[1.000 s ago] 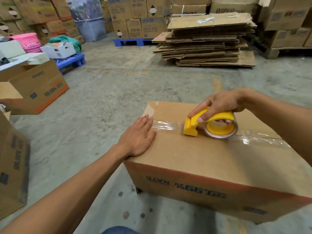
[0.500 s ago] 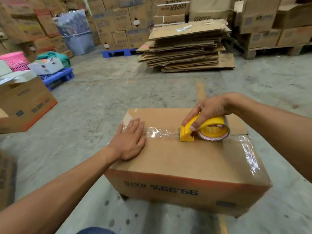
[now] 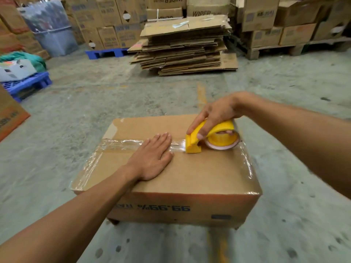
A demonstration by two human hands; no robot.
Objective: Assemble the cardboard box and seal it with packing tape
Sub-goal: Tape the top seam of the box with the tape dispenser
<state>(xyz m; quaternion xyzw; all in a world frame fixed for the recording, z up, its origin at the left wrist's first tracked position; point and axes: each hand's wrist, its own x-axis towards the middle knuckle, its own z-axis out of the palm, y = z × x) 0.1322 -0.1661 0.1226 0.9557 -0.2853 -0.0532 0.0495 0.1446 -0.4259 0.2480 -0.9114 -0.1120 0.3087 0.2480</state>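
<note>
A closed brown cardboard box (image 3: 199,173) sits on the concrete floor in front of me. Clear packing tape (image 3: 121,144) runs along its top seam from the left edge, and more tape covers the left and right top edges. My left hand (image 3: 152,158) lies flat on the top, fingers spread over the taped seam. My right hand (image 3: 216,114) grips a yellow tape dispenser (image 3: 212,138) that rests on the seam near the right end of the box, just right of my left fingertips.
A tall stack of flattened cardboard (image 3: 184,46) lies on the floor beyond the box. Stacked cartons line the back wall on pallets. A blue pallet (image 3: 28,85) with items stands at left, and another box corner (image 3: 9,114) is at the far left.
The dispenser has travelled right along the seam, leaving more tape behind it. My left hand slid right along the tape after it. The view has shifted, so the box sits more centred.
</note>
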